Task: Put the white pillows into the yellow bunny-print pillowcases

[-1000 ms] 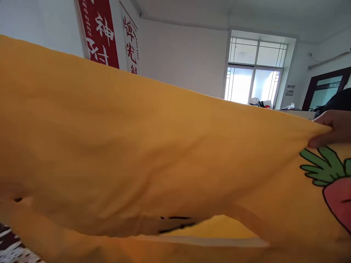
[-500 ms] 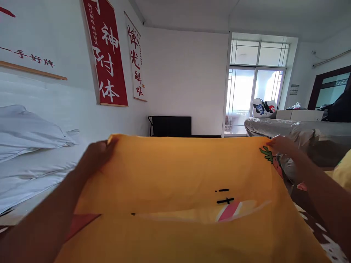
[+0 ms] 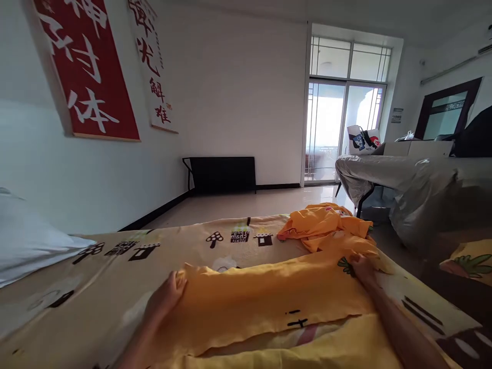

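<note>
An orange pillowcase (image 3: 246, 292) with small black marks and a carrot-like leaf print is stretched between my two hands, low over the bed. My left hand (image 3: 169, 289) is closed on its far left corner. At the far right corner, my right hand (image 3: 363, 269) grips the cloth beside the green leaf print. A long slit across the pillowcase gapes slightly, and a pink-and-white pattern shows inside. Just beyond my right hand lies a crumpled heap of orange cloth (image 3: 326, 223). Beneath everything is the beige bed cover (image 3: 184, 238) with brown mushroom and house prints.
White bedding (image 3: 31, 246) is piled at the left against the wall. A black panel (image 3: 223, 174) leans by the far wall. Plastic-wrapped furniture (image 3: 384, 171) stands at the right, near another yellow printed cloth (image 3: 469, 261).
Both hands have lowered the pillowcase from a raised, spread position toward the bed, still gripping its corners. The bed cover and crumpled orange cloth behind it have come into view.
</note>
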